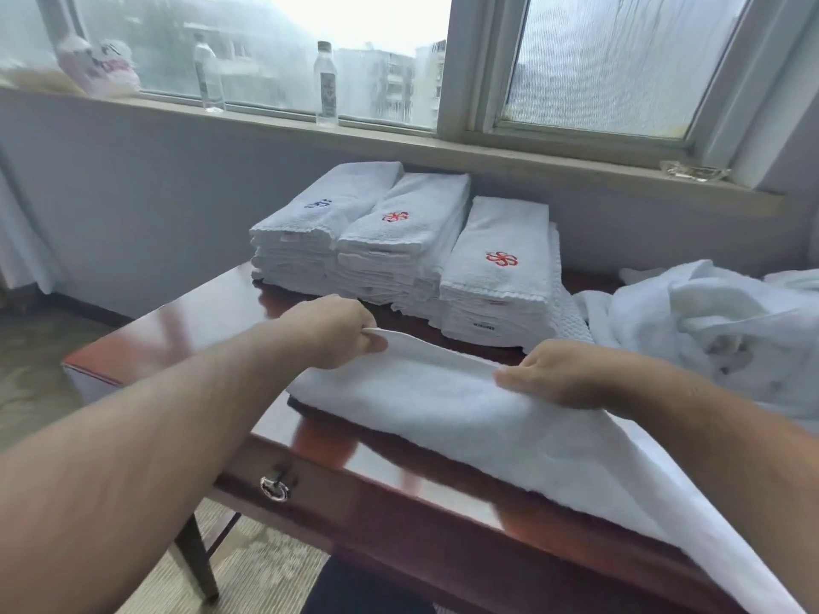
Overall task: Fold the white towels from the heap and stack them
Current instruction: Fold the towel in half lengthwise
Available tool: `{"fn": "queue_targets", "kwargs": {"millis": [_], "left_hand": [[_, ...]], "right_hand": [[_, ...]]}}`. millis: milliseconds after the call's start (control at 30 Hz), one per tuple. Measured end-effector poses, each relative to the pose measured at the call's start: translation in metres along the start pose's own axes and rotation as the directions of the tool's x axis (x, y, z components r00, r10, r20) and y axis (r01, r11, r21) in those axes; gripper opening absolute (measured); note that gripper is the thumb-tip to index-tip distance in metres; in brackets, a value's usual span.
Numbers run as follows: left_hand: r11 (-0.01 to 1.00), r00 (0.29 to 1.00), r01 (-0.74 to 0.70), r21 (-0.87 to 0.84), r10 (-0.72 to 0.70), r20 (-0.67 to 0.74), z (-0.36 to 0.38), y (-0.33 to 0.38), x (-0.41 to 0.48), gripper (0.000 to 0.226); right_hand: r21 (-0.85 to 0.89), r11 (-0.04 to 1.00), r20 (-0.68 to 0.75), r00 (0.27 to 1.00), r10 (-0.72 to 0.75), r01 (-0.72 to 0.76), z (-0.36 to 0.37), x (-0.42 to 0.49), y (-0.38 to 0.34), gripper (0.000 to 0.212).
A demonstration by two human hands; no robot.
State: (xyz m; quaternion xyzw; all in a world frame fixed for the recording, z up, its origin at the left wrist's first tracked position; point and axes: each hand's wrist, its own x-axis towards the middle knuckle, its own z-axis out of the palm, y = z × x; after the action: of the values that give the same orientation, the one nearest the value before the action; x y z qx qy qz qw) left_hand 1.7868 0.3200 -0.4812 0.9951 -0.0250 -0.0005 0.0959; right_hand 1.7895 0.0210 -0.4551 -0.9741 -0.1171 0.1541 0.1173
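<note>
With left hand [337, 334] and right hand [571, 374] each pinching the far hem of the towel [443, 405] spread at 6 o'clock of the stacks [399, 241], keep tension even and align edges before creasing.

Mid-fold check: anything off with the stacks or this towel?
Minor only. The left stack shows a blue emblem on top, the middle stack and right stack red ones. The towel the left hand and right hand pinch hangs off the near edge of the table.
</note>
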Motion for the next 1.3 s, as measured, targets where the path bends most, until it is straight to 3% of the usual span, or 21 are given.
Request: {"fn": "queue_targets", "kwargs": {"millis": [100,200,233,300,400,533,667,733,800,867,933,1000,1133,1233,1300], "left_hand": [[0.98,0.999,0.007,0.199,0.0,-0.035,0.005,0.005,0.009,0.039],[0.924,0.989,-0.035,0.38,0.087,-0.121,0.011,0.016,0.015,0.022],[0.935,0.98,-0.064,0.35,0.126,-0.157,0.015,0.023,0.015,0.025],[0.979,0.962,-0.164,0.124,0.187,-0.199,0.025,0.044,0.012,0.032],[0.933,0.937,-0.333,-0.135,0.31,-0.162,0.043,0.089,0.005,0.031],[0.856,0.881,-0.472,-0.209,0.45,-0.145,0.06,0.142,0.007,0.029],[0.799,0.833,-0.554,-0.235,0.529,-0.163,0.072,0.179,0.006,0.027],[0.719,0.772,-0.632,-0.289,0.616,-0.157,0.072,0.2,-0.002,0.037],[0.647,0.703,-0.693,-0.319,0.703,-0.102,0.073,0.223,-0.009,0.052],[0.642,0.674,-0.718,-0.268,0.738,-0.039,0.077,0.242,-0.01,0.045],[0.657,0.689,-0.706,-0.264,0.724,-0.042,0.079,0.253,-0.006,0.03],[0.671,0.716,-0.674,-0.309,0.696,-0.052,0.078,0.256,0.002,0.029],[0.728,0.778,-0.608,-0.317,0.626,-0.055,0.076,0.262,0.01,0.035],[0.787,0.811,-0.568,-0.243,0.584,-0.003,0.083,0.271,0.012,0.04],[0.803,0.817,-0.564,-0.191,0.577,0.014,0.085,0.28,0.006,0.04]], "right_hand": [[-0.037,0.999,-0.086,0.996,-0.012,0.009,0.009,0.02,0.001,0.06],[0.009,1.0,-0.188,0.982,0.0,0.001,0.026,0.033,0.007,0.058],[0.023,1.0,-0.196,0.981,0.005,0.0,0.032,0.035,0.01,0.056],[0.047,0.999,-0.228,0.974,0.002,0.009,0.038,0.029,0.017,0.054],[0.157,0.987,-0.292,0.956,0.019,0.029,0.036,-0.004,0.039,0.06],[0.303,0.948,-0.228,0.973,-0.024,0.095,0.033,-0.078,0.084,0.053],[0.0,0.999,-0.276,0.961,0.033,-0.035,0.044,-0.135,0.117,0.025],[-0.046,0.997,-0.325,0.944,0.05,-0.069,0.048,-0.15,0.127,0.024],[0.057,0.996,-0.36,0.929,0.085,-0.068,0.047,-0.156,0.135,0.024],[0.175,0.983,-0.409,0.905,0.116,-0.047,0.044,-0.159,0.143,0.017],[0.25,0.967,-0.43,0.888,0.165,-0.059,0.039,-0.161,0.152,0.016],[0.267,0.956,-0.358,0.909,0.212,-0.118,0.034,-0.168,0.162,0.026],[-0.026,0.974,-0.207,0.954,0.215,-0.225,0.021,-0.188,0.192,0.039],[-0.094,0.934,-0.265,0.913,0.311,-0.346,0.013,-0.197,0.222,0.034],[-0.008,0.934,-0.315,0.887,0.338,-0.358,0.008,-0.197,0.234,0.028]]}}
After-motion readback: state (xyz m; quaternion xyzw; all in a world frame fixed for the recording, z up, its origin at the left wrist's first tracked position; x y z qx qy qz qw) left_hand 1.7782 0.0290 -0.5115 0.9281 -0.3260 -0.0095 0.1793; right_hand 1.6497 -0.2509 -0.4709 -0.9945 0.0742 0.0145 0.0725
